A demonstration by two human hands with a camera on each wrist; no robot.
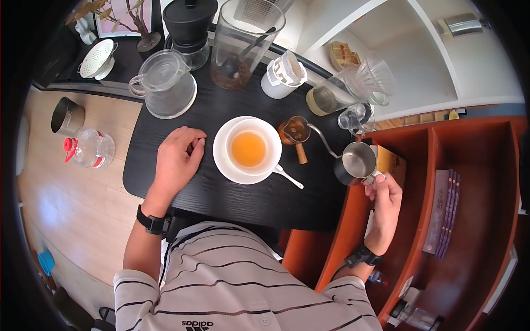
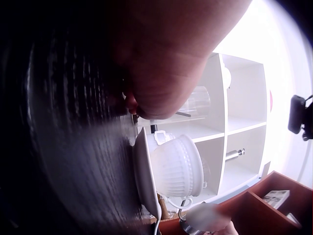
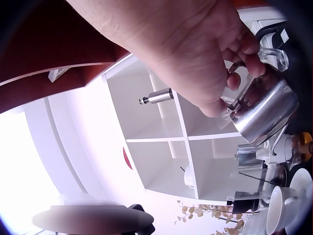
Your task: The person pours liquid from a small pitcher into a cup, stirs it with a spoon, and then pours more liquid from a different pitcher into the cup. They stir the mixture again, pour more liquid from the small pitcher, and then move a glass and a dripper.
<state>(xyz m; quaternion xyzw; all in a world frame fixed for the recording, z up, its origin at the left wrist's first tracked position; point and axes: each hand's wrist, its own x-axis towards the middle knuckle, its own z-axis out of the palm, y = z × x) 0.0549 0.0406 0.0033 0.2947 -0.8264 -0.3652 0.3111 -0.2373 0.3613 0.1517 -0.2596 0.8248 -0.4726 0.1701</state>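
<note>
My right hand (image 1: 385, 204) pinches the handle of a small steel gooseneck kettle (image 1: 353, 165) at the table's right edge. Its lid is off and its thin spout points toward the table's middle. Seen from the right wrist, the kettle (image 3: 269, 105) is tilted, fingers hooked through its handle. My left hand (image 1: 179, 157) rests on the black table with its fingers loosely curled, holding nothing. Between the hands, a white cup (image 1: 276, 144) of amber liquid stands on a white saucer (image 1: 222, 165) with a white spoon (image 1: 290, 177). A small glass pot with a wooden handle (image 1: 301, 154) sits beside it.
Along the back stand a glass server (image 1: 165, 83), a black grinder (image 1: 190, 27), a tall glass jar (image 1: 232, 49), a white cup with a drip bag (image 1: 280, 88) and a clear dripper (image 1: 375, 77). Red-brown shelving (image 1: 411, 243) adjoins the right. A water bottle (image 1: 94, 149) stands on the left floor.
</note>
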